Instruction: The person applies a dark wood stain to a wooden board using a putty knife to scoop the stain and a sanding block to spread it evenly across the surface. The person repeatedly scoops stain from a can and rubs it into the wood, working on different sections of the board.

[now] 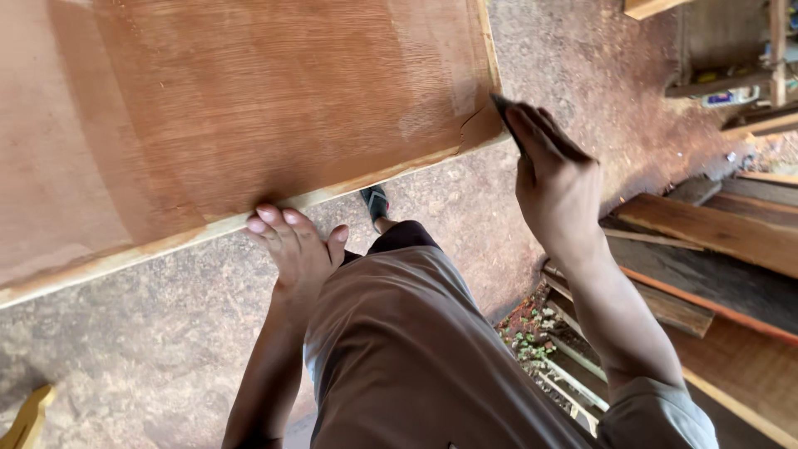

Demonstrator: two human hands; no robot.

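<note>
A large reddish-brown plywood panel point(233, 108) with a pale wooden edge fills the upper left of the head view. My left hand point(295, 245) rests on its near edge, fingertips curled over the rim. My right hand point(557, 183) is at the panel's right corner, fingers flat on a dark sheet of sandpaper point(509, 116) that touches the corner, where the veneer shows a small crack. My brown trousers and one sandalled foot point(376, 204) show below the panel.
The floor point(133, 349) is dusty packed earth or concrete. Wooden planks point(715, 233) lie stacked at the right, with thinner slats below them. A shelf with small containers point(731, 87) stands at the upper right. A yellow wooden piece point(29, 420) sits at the lower left corner.
</note>
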